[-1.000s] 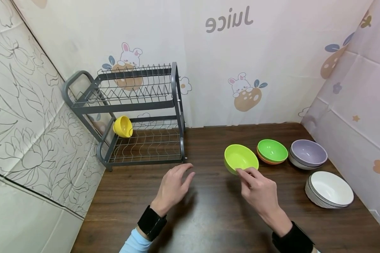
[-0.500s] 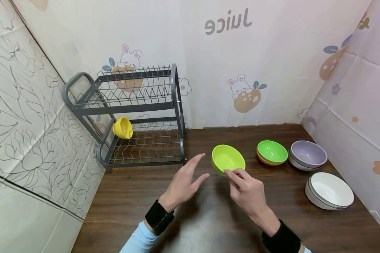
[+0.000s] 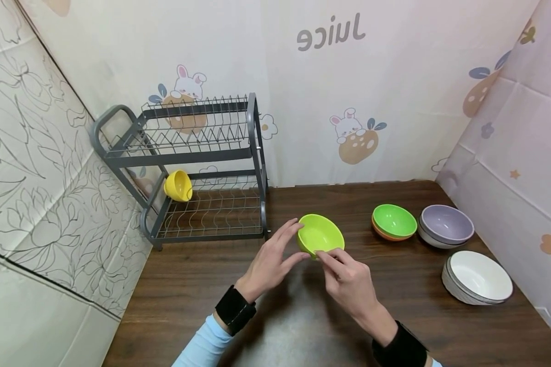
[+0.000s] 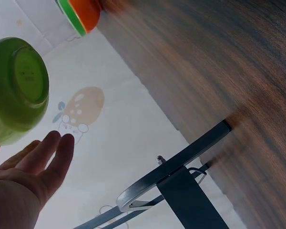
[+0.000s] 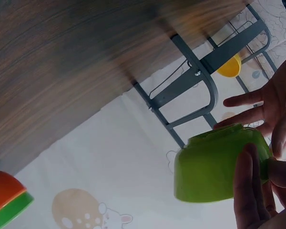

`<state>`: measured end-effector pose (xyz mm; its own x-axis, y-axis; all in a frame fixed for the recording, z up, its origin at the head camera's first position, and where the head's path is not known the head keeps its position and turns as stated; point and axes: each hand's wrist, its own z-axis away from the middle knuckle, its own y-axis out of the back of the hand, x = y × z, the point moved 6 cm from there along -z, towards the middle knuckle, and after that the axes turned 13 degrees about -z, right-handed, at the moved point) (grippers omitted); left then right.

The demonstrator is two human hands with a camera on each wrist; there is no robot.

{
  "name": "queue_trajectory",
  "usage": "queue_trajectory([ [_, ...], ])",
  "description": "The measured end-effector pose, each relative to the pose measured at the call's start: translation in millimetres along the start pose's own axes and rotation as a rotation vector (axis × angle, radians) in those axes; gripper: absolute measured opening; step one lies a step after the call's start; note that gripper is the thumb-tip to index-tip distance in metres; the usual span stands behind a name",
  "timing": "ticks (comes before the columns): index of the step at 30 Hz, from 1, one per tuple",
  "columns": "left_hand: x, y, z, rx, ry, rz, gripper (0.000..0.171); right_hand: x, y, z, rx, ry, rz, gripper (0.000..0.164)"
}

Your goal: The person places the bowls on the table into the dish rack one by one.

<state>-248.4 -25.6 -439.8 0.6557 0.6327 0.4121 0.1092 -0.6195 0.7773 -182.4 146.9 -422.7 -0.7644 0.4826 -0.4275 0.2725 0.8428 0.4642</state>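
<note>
A lime-green bowl (image 3: 321,235) is held above the table, tilted, its inside facing the head camera. My right hand (image 3: 352,283) pinches the near rim between thumb and fingers. Beside the bowl's left side is my left hand (image 3: 271,260), its fingers extended and thumb spread. In the left wrist view, the fingers (image 4: 50,155) of that hand stand slightly apart from the bowl's outer wall; whether the thumb touches it, I cannot tell. The right wrist view shows the bowl (image 5: 214,167) from its side, with both hands at its right.
A grey two-tier dish rack (image 3: 188,237) stands at the back left, with a yellow bowl (image 3: 178,186) on its lower tier. Stacked at right are a green bowl (image 3: 395,220) on an orange one, a purple bowl (image 3: 447,223) on a pale one, and white bowls (image 3: 481,275).
The right hand has carried the lime-green bowl leftward, away from the stacks. My left hand has moved up and right to the bowl's left side, its fingers spreading.
</note>
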Motion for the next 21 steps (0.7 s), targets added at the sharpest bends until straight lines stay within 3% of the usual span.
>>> queue_trajectory([
  [9, -1.2, -2.0, 0.2, -0.029, -0.013, 0.081, 0.061, -3.6, -7.8, 3.1, 0.033, 0.024, -0.075, 0.025],
  [16, -3.3, 2.2, 1.5, 0.018, -0.035, 0.101, 0.062, -1.7, -14.4, 6.2, 0.028, 0.042, -0.148, 0.012],
  [21, -4.1, 7.4, 3.2, 0.058, -0.055, 0.084, 0.06, 2.3, -19.0, 6.2, -0.007, 0.046, -0.201, 0.03],
])
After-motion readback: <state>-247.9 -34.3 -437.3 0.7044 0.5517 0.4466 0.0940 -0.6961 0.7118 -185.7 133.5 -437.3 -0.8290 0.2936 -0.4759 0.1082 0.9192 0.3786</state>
